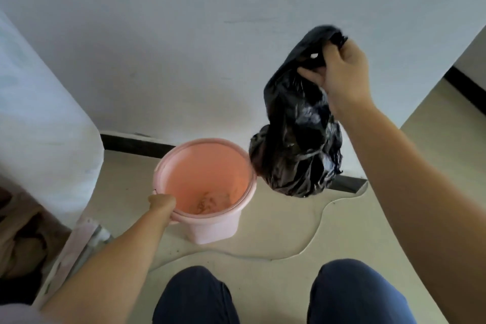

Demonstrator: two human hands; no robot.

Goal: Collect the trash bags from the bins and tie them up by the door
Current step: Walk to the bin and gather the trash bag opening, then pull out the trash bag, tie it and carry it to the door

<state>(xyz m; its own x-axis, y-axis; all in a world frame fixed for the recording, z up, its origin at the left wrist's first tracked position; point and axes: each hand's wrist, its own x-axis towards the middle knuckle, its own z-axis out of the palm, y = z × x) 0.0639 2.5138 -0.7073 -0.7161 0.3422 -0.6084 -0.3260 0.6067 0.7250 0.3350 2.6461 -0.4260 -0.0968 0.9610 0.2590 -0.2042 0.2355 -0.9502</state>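
Bag (297, 139) hanging from raised right hand (342, 73), beside bin (207, 229)

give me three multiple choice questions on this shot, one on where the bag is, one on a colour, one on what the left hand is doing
1. Where is the black trash bag?
A. inside the bin
B. held up in the air, to the right of the bin
C. flat on the floor

2. What colour is the bin?
A. pink
B. green
C. blue

3. What is the left hand doing?
A. hanging idle
B. gripping the bin's rim
C. holding the bag

Answers:
1 B, the right hand grips its top and it hangs clear of the floor.
2 A, its wall and rim are pink.
3 B, its fingers curl over the near rim.
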